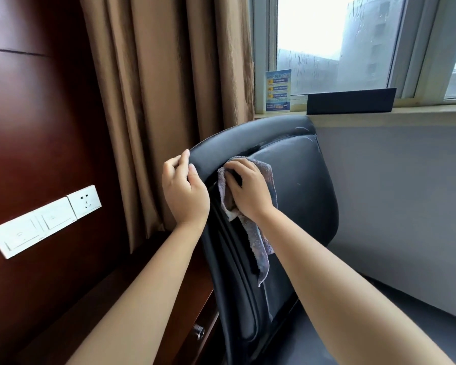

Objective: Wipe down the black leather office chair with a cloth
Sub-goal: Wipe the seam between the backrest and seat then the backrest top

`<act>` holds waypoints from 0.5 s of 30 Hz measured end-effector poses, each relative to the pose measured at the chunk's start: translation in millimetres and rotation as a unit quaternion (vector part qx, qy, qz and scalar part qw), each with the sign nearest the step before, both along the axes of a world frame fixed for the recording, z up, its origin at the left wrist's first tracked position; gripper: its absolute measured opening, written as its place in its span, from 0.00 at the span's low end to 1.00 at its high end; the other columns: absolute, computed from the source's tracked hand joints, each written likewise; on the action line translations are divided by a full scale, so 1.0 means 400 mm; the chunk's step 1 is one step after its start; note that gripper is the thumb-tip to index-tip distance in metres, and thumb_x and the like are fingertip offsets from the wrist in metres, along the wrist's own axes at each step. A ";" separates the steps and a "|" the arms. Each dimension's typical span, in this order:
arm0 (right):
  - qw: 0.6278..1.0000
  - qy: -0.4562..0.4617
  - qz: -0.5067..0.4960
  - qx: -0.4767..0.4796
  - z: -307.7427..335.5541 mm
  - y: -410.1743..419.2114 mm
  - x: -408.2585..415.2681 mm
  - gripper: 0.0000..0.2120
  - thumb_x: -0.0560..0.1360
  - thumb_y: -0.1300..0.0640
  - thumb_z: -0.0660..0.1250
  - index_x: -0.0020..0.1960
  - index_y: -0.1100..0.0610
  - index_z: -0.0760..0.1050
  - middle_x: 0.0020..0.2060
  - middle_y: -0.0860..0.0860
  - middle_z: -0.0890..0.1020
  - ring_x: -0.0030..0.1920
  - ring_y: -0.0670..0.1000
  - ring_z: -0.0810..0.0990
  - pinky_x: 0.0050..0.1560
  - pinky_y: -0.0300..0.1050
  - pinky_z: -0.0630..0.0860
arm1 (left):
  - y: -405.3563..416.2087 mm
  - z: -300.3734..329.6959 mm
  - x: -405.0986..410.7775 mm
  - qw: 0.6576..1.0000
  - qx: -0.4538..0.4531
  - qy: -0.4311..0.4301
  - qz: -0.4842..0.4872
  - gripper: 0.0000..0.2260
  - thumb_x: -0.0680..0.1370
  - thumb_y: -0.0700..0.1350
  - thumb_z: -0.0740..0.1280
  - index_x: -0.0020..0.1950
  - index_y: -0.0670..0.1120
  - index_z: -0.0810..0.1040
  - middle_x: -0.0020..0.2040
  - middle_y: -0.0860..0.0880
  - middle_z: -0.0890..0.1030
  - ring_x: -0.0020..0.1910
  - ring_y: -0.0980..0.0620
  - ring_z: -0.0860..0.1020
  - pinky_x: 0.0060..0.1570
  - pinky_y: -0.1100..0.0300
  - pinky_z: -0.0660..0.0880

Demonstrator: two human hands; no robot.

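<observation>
Under right grip [245,188]: cloth [258,241] clutched against chair [300,185]; left grip [184,191] grasping chair edge.

We see two bare forearms, no sleeves in view, w/ left hand [185,191] and right hand [246,191] both ungloved. No rings, watch or bands on wrists or fingers. Nails short, unpainted on the left thumb.
</observation>
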State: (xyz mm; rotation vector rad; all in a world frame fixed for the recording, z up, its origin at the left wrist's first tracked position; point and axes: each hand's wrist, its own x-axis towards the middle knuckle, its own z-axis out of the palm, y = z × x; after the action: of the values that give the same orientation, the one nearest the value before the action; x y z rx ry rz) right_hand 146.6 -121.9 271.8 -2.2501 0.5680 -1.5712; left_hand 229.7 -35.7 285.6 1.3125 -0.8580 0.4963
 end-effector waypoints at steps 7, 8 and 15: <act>0.998 0.052 -0.002 -0.043 0.008 -0.039 -0.019 0.07 0.74 0.62 0.66 0.50 0.60 0.80 0.52 0.52 0.82 0.55 0.56 0.77 0.59 0.49 0.73 | -0.015 0.007 0.036 0.981 0.124 -0.118 0.088 0.17 0.79 0.43 0.57 0.65 0.39 0.76 0.55 0.42 0.77 0.51 0.42 0.77 0.49 0.53 0.73; 0.998 0.041 -0.004 -0.044 0.003 -0.038 -0.019 0.07 0.73 0.63 0.66 0.50 0.61 0.80 0.52 0.52 0.82 0.55 0.56 0.77 0.58 0.48 0.73 | -0.018 0.008 0.034 0.979 0.125 -0.124 0.098 0.17 0.78 0.42 0.58 0.64 0.39 0.76 0.55 0.42 0.77 0.50 0.41 0.78 0.47 0.51 0.74; 1.000 0.002 -0.013 -0.027 -0.082 -0.002 -0.035 0.09 0.74 0.61 0.65 0.52 0.60 0.81 0.52 0.50 0.81 0.53 0.54 0.76 0.58 0.38 0.68 | -0.021 -0.010 0.035 0.975 0.125 -0.140 0.115 0.17 0.78 0.43 0.62 0.64 0.37 0.75 0.56 0.40 0.76 0.50 0.40 0.78 0.46 0.50 0.75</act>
State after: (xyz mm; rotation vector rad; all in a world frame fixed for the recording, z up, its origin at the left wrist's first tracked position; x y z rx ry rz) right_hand 132.7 -122.7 239.2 -2.2945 0.5636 -1.6143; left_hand 243.7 -44.1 281.6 1.6091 -1.0301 0.7897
